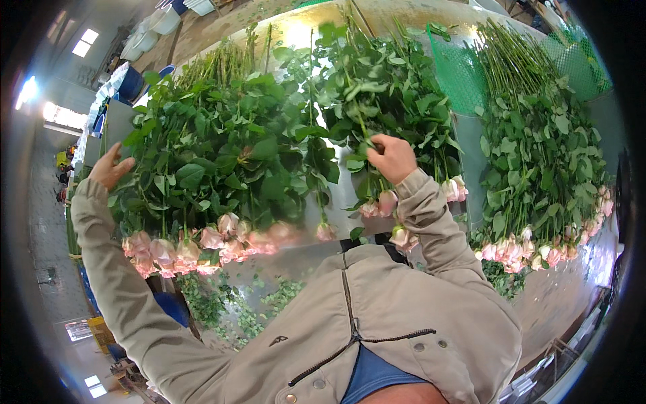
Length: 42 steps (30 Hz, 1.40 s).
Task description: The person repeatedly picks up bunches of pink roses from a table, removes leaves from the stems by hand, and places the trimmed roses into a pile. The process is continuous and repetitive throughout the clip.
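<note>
Long-stemmed pale pink roses lie on a metal table, their blooms towards me. My left hand (pixel 109 167) is at the left edge of the left rose pile (pixel 202 146), fingers apart and nothing seen in it. My right hand (pixel 392 157) is closed around a leafy rose stem (pixel 362 121) over the middle pile (pixel 419 91). A pink-white rose bloom (pixel 402 237) hangs below that hand, beside my sleeve. One rose bloom (pixel 325 231) lies apart between the two piles.
Another rose pile (pixel 535 151) lies at the right, beside green netting (pixel 456 70). White buckets (pixel 164 21) and a blue bucket (pixel 130 83) stand at the upper left. Fallen leaves (pixel 242 303) litter the floor below the table's near edge.
</note>
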Motion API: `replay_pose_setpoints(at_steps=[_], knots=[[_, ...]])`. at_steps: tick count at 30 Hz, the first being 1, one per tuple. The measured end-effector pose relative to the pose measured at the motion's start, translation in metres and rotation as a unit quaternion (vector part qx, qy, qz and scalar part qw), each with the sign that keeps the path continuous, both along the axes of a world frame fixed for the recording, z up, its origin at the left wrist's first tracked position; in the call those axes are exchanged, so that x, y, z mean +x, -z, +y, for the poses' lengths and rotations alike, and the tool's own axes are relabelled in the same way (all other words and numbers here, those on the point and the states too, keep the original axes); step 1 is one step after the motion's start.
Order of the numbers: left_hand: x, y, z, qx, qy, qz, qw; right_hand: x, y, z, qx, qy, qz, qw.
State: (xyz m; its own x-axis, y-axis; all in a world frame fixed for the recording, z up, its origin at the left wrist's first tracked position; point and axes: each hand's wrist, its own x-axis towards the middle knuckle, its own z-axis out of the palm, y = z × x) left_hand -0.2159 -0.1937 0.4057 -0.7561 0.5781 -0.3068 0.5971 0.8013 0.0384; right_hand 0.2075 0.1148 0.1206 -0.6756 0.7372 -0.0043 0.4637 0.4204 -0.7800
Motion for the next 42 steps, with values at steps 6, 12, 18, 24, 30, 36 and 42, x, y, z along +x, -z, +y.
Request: replay_pose_setpoints(at_steps=[6,12,18,24,30,36,42], knots=[[0.165,0.025,0.079,0.149,0.277,-0.109,0.943,-0.068,0.019,-0.025,-0.054,-0.038,-0.053,0.996],[0.215,0.237,0.153,0.065,0.190,-0.046,0.978,-0.085,0.062,-0.025,-0.047,-0.051,-0.179,0.981],[0.215,0.385,0.181,0.190,-0.030,-0.066,0.979,-0.105,0.064,-0.015,-0.074,-0.060,-0.167,0.981],[0.216,0.396,0.175,0.442,-0.147,-0.480,0.744,-0.124,0.072,-0.027,-0.089,-0.081,-0.076,0.990],[0.230,0.335,0.162,0.470,-0.160,-0.525,0.692,-0.077,0.022,-0.001,-0.043,-0.087,0.037,0.995],[0.219,0.284,0.127,0.594,-0.197,-0.627,0.464,-0.029,0.038,0.023,0.027,0.056,-0.223,0.973],[0.223,0.272,0.124,0.614,-0.123,-0.619,0.474,-0.095,0.053,-0.014,0.039,0.015,-0.089,0.995]])
